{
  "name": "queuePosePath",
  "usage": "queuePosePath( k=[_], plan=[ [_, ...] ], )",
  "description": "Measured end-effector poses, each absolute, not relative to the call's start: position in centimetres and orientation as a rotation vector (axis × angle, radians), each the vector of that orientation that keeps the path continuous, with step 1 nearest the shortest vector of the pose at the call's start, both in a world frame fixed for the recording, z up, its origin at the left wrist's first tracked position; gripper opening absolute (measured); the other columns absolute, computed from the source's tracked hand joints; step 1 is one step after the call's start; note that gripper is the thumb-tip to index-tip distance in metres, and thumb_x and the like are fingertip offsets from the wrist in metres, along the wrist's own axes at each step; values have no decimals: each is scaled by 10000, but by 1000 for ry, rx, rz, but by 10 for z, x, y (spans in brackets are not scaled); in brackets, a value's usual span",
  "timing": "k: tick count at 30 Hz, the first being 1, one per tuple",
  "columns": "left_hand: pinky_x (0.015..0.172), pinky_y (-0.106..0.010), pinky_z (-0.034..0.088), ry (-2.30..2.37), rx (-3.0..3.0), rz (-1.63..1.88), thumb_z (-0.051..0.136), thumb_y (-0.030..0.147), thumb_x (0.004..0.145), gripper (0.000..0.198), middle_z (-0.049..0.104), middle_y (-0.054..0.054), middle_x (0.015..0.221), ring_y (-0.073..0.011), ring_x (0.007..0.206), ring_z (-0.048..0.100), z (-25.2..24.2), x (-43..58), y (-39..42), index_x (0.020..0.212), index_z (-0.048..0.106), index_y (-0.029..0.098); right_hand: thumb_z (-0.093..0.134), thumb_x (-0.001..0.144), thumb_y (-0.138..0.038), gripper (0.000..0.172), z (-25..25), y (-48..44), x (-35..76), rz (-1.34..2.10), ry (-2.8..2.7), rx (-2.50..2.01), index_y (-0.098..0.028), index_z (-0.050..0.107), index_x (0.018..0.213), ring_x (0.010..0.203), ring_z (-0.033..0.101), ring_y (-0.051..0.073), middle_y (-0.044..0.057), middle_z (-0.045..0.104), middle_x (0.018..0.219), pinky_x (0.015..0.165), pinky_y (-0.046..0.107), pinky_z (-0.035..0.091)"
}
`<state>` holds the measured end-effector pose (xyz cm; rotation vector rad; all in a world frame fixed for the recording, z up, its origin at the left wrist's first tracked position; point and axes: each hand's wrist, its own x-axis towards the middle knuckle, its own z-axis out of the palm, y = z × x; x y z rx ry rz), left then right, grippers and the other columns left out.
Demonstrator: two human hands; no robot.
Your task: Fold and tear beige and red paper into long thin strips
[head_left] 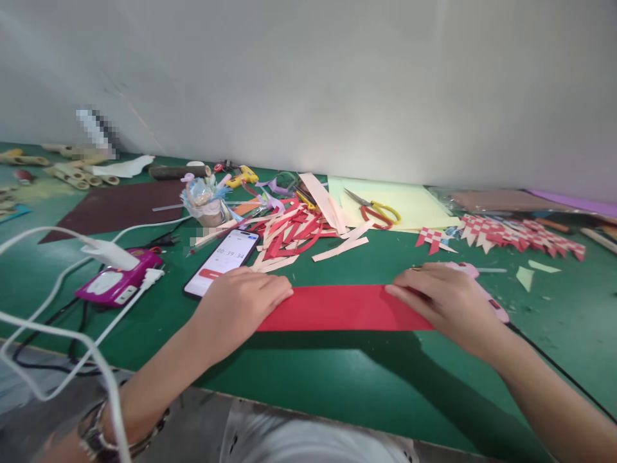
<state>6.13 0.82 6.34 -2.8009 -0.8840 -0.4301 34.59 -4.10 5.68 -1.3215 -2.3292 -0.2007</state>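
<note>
A wide strip of red paper point(344, 308) stretches level between my two hands, above the front part of the green table. My left hand point(245, 305) grips its left end, with the fingertips folded over the upper edge. At the other end my right hand point(434, 296) pinches the paper in the same way; both thumbs are hidden. Just beyond the left hand lies a phone point(226, 257) with a running time on its screen. Partly covered by my right hand is a pink glue gun point(494, 305) with a black cord.
Loose red and pale paper strips point(299, 228) lie behind the red paper. Scissors point(373, 209) rest on pale yellow sheets point(414, 199). Woven red-and-white pieces point(520, 236) are at the right. A purple power strip point(120, 280) with white cables stands at the left, near bamboo pieces point(72, 175).
</note>
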Motion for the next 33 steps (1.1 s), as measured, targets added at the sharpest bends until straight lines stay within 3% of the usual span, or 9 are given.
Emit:
queuePosePath(
  k=[6,10,14,21,27,33],
  plan=[
    [616,-269,362,-948,-2819,-239,247,222,942,387,631,0,634,-138,587,571,63,68,12,715,557,174,414,914,-246,338,52,-43,341,-323,-2361,-1224,-178,500,594,435,375,99,-20,464,467,509,243,291],
    [604,-261,369,-881,-2913,-379,280,282,946,342,646,-6,697,-143,643,594,65,95,2,805,572,174,415,914,-223,351,54,-43,322,-345,-2357,-1130,-178,497,575,422,332,81,-36,451,457,505,241,268],
    [525,-245,327,-830,-2913,-529,250,288,958,391,598,14,599,-117,538,540,64,114,-7,732,547,172,429,908,-212,346,57,-46,313,-363,-2338,-1102,-173,500,572,418,319,73,-44,442,450,510,247,263],
    [488,-256,258,-743,-2771,-614,311,199,937,340,539,33,528,-107,486,485,56,107,-3,664,511,172,428,910,-247,320,53,-47,322,-281,-2303,-1167,-186,511,606,443,382,88,-25,498,488,531,241,289],
    [487,-256,253,-713,-2755,-592,314,175,932,332,534,32,524,-105,475,476,55,106,0,660,504,170,391,919,-266,364,49,-43,334,-226,-2290,-1264,-194,448,567,432,360,101,-31,427,449,480,223,277],
    [479,-246,266,-727,-2801,-572,304,208,940,338,543,32,537,-102,486,494,56,107,1,672,507,172,414,915,-282,316,49,-48,342,-113,-2314,-1290,-190,489,622,465,429,106,-12,518,519,488,229,295]
  ],
)
